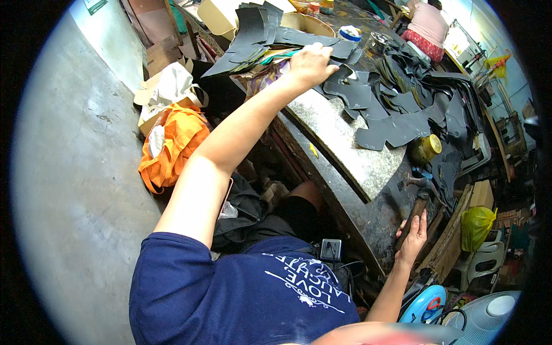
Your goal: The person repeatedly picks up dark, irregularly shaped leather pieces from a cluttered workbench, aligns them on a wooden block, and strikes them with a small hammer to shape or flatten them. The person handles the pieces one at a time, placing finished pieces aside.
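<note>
My left hand (313, 66) reaches across to the far left of the workbench, its fingers bent down among flat black cut pieces (253, 49). What the fingers hold, if anything, is hidden. Low at the right, my right hand (413, 238) is closed round the wooden handle of a hammer (415, 215), near the bench's front corner. Between the hands lies a pale speckled slab (351, 146), with more black cut pieces (394, 129) overlapping its far edge. A yellowish jar (426, 149) stands at the slab's right end.
An orange bag (178, 141) and a white cloth bag (172, 86) sit left of the bench. A white-and-blue tub (349, 33) stands at the back. Another person (426, 26) sits beyond. A fan (489, 316) and a yellow-green bag (477, 227) are at the right.
</note>
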The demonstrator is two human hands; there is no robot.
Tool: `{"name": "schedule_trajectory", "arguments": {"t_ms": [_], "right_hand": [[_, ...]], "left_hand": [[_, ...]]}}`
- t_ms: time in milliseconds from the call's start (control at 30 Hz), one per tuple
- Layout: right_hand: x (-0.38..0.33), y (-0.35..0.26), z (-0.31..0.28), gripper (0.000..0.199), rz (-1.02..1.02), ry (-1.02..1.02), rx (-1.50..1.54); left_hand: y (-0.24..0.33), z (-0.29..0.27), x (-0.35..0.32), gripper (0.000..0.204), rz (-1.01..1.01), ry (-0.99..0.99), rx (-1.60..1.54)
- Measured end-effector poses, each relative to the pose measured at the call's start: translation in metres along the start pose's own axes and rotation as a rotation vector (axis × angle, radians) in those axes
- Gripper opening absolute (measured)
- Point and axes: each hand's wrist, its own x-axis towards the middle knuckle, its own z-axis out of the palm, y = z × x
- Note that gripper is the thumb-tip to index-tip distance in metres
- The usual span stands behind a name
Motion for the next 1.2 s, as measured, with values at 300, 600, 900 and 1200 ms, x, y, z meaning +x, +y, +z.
{"name": "schedule_trajectory", "arguments": {"t_ms": [300,600,900,1200], "right_hand": [[0.001,0.002,-0.001,0.051,0.012,0.005,0.018],[-0.001,-0.004,0.002,0.052,0.006,0.024,0.014],[-0.008,-0.035,0.014,0.045,-0.169,0.001,-0.081],[-0.006,-0.064,0.067,0.041,-0.384,-0.252,-1.052]], "left_hand": [[0.003,0.034,0.044,0.022,-0.095,0.197,-0.124],[0.076,-0.049,-0.088,0.027,0.123,-0.057,-1.378],[0.098,-0.039,-0.187,0.031,-0.516,-0.65,-1.287],[0.102,-0.02,-0.173,0.026,-0.162,-0.414,-0.908]]}}
